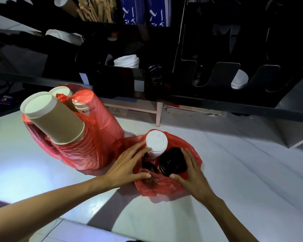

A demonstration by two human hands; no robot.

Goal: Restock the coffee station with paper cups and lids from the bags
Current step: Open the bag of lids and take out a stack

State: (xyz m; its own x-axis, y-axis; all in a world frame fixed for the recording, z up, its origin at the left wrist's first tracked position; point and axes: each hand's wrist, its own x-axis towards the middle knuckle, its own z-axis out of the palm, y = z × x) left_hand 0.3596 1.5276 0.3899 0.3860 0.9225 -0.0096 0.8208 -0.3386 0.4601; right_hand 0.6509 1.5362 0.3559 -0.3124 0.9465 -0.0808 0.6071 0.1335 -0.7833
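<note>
Two red plastic bags stand on the white table. The taller bag (101, 137) on the left holds stacks of brown paper cups (56, 117) leaning out of its top. The low bag (157, 187) in front of me holds a white lid stack (156, 142), a large black lid stack (172, 162) and a smaller black lid stack (149, 165). My left hand (128, 165) lies with straight fingers on the low bag's left rim, fingertips touching the white lids. My right hand (191, 172) cups the large black lid stack from the right, thumb on the bag's front edge.
A black organizer (206, 81) spans the back of the table, its slots holding white lids (127, 61), clear-topped black lids (154, 74) and a white cup stack (240, 79). Wooden stirrers (94, 9) and blue packets (143, 11) sit higher up. A wooden drawer unit (157, 110) stands below.
</note>
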